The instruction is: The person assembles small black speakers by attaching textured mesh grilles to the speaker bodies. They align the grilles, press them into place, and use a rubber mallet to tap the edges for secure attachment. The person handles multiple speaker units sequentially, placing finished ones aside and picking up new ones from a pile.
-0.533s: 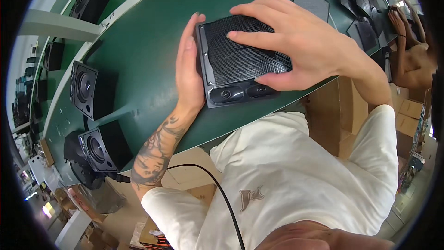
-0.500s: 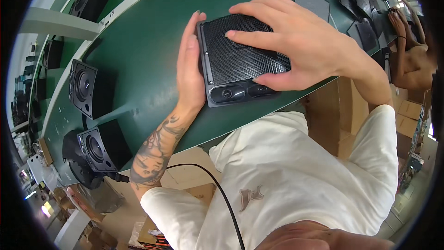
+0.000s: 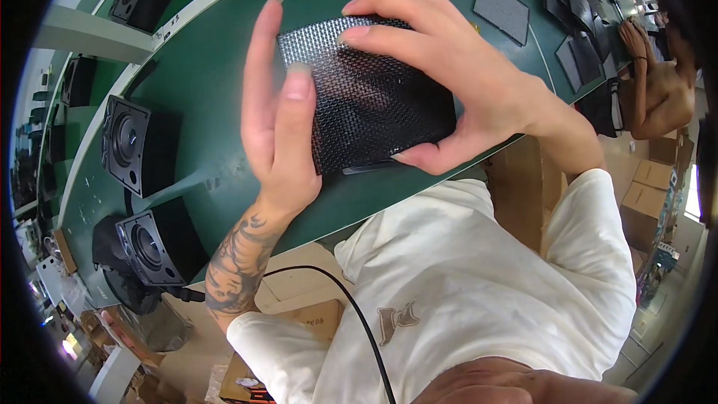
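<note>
A black mesh speaker grille (image 3: 374, 116) is tilted up off the front of a speaker cabinet, of which only a dark lower edge (image 3: 368, 167) shows beneath it. My right hand (image 3: 464, 67) grips the grille, its fingers over the top edge and its thumb at the lower right corner. Along the grille's left side stands my left hand (image 3: 280, 127), index finger stretched out and thumb against the mesh edge; its other fingers are mostly hidden. The cabinet is almost wholly covered by the grille.
On the green bench (image 3: 217, 135), a speaker with exposed cone (image 3: 127, 142) and another speaker (image 3: 153, 247) stand at the left. A loose grille (image 3: 501, 11) lies far right, near several stacked grilles (image 3: 572, 0). Beyond them, a co-worker's arm (image 3: 639, 75) rests at the bench.
The grille has come up off the cabinet front in my right hand and tilted. My left hand has shifted left, its index finger now spread away from the thumb.
</note>
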`<state>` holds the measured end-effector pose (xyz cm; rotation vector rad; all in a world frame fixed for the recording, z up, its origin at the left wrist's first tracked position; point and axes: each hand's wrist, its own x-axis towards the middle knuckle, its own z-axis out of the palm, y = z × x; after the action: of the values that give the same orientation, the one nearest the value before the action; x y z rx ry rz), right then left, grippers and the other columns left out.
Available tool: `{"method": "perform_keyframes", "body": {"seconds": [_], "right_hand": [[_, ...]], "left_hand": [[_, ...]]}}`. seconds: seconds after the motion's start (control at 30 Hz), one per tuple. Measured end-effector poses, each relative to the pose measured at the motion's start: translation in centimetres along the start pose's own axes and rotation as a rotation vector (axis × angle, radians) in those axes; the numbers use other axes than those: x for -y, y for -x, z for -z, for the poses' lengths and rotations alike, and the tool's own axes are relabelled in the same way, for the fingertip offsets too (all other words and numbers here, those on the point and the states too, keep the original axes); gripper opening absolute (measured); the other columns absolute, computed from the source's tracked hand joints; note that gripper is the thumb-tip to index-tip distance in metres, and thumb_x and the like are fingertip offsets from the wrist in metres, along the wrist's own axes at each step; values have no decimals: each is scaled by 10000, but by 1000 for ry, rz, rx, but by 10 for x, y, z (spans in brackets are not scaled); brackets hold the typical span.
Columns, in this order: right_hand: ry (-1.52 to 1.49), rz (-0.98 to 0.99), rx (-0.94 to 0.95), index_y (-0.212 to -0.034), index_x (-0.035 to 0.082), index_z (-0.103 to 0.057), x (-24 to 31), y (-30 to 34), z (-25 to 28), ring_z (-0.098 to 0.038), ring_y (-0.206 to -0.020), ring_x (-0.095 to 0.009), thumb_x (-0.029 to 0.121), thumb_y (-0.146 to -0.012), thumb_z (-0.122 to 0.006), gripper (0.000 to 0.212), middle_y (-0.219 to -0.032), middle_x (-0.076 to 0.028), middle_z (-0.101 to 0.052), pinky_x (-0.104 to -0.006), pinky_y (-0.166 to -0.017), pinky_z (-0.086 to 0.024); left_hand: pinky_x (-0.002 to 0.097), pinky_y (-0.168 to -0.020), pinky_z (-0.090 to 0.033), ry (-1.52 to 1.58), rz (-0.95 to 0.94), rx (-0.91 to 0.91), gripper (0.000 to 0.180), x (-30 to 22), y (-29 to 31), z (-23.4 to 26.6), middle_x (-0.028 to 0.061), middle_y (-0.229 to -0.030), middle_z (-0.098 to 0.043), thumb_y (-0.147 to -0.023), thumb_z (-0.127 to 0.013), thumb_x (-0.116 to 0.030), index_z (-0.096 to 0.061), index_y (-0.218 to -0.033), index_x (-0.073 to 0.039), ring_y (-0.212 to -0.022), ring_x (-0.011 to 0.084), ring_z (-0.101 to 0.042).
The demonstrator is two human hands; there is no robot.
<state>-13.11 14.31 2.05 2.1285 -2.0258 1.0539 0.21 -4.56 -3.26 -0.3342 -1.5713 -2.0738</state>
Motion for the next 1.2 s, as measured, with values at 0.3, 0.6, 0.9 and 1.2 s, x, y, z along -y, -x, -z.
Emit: {"method": "perform_keyframes", "body": {"seconds": [0.3, 0.6, 0.9, 1.2], "right_hand": [[-7, -24, -58, -1446, 74, -527, 6, 6, -1, -471, -1319, -429, 307, -599, -879, 946, -1501, -221, -450, -515, -1114, -352], [199, -211, 46, -1401, 106, -621, 27, 6, 19, -498, -1318, -425, 313, -653, -915, 830, -1496, -215, -481, -489, -1112, -399], [273, -289, 121, -1352, 173, -697, 21, 21, -3, -526, -1290, -398, 321, -672, -908, 728, -1494, -204, -501, -479, -1078, -427], [281, -212, 225, -1410, 148, -622, 10, 7, 2, -512, -1256, -437, 491, -798, -834, 733, -1406, -282, -489, -487, -1054, -438]], "left_hand": [[353, -1059, -487, -57, 150, -85, 602, -13, 1, -11, 201, -1548, -435, -1072, -459, -146, -244, -1606, 29, -1247, 213, -585], [405, -1140, -389, -233, 157, -110, 542, 0, -8, 3, 252, -1518, -485, -1122, -340, -253, -272, -1589, 13, -1340, 256, -537], [349, -1215, -279, 88, 439, -207, 564, 45, 18, -6, 156, -1597, -405, -1137, -339, -317, -323, -1587, 22, -1463, 225, -389], [348, -1089, -494, 322, 396, -144, 509, 40, 17, -4, 171, -1435, -545, -1102, -388, -254, -386, -1548, -7, -1285, 232, -586]]}}
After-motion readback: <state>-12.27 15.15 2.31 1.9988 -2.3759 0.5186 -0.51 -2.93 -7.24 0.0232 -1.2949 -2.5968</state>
